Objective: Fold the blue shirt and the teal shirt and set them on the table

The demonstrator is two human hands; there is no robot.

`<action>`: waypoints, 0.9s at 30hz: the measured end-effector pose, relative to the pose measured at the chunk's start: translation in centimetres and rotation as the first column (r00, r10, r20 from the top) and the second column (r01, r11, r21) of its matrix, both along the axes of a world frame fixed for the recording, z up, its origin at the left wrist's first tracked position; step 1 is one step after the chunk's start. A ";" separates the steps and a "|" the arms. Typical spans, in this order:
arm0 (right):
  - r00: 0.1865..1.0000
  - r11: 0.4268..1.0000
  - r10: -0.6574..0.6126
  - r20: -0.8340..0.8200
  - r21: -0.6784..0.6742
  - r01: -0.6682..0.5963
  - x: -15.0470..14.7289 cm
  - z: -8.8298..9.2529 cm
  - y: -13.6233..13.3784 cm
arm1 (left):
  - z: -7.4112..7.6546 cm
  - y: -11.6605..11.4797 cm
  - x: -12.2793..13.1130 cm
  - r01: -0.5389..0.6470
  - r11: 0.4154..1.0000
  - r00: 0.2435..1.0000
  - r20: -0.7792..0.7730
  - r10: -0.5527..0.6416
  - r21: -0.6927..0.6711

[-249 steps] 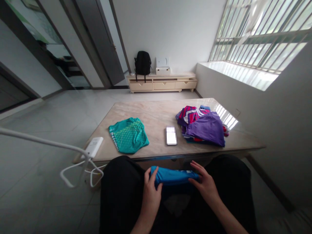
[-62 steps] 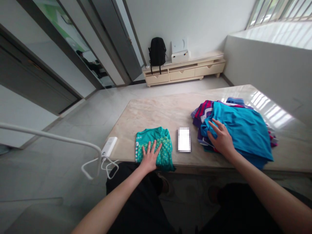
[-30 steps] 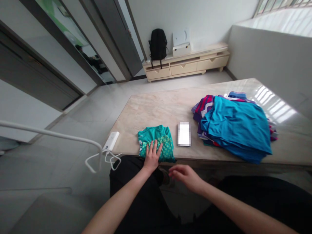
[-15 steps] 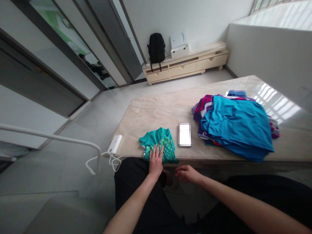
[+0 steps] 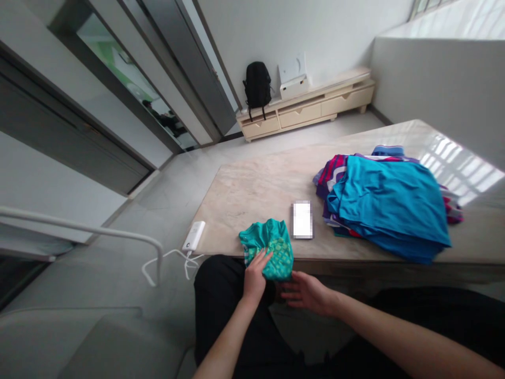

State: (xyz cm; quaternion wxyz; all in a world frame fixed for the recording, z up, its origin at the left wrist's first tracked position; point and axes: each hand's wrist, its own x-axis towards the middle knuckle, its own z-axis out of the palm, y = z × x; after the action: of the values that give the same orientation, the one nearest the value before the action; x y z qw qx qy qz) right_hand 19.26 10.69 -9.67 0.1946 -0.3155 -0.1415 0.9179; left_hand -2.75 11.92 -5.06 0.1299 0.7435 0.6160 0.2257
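Green garment (image 5: 281, 260) now farther past table edge (image 5: 335, 259); left hand (image 5: 254, 280) atop, grip unclear; right hand (image 5: 311, 293) nearer, spread.

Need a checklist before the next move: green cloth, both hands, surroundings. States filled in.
1. Left hand on green cloth: ok, laid over its top.
2. Right hand gripping cloth: not ok, open beside its lower right corner.
3. Cloth wholly within table edge: not ok, its near part extends past the edge.
4. Cloth's underside free of snags: cannot tell, hidden.
5. Pile clear of both hands: ok.
6. White box clear of cloth: ok, apart.
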 end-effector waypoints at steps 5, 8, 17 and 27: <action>0.988 0.999 -0.026 -0.155 -0.046 0.019 -0.1 2.2 0.0 | 2.4 -3.2 2.1 -0.002 0.995 0.971 0.237 0.026 -0.100; 0.959 0.987 -0.089 -0.268 -0.150 0.049 -0.1 3.4 -0.3 | 3.8 -6.0 4.0 0.118 0.962 0.868 0.496 0.021 -0.247; 0.945 0.963 -0.076 -0.317 -0.269 -0.013 0.8 5.5 -1.1 | 5.0 -8.7 9.8 0.112 0.923 0.988 -0.058 -0.143 -0.369; 0.981 0.967 -0.139 -0.138 -0.234 0.104 0.8 5.3 -1.4 | 4.6 -5.7 10.9 0.082 0.930 0.971 -0.179 -0.155 -0.358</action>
State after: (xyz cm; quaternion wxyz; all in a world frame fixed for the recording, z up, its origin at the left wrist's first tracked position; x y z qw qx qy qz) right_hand 20.01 9.30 -4.32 0.2238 -0.2719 -0.0015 0.9359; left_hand 8.15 6.27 -0.48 0.2087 0.7640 0.6099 0.0272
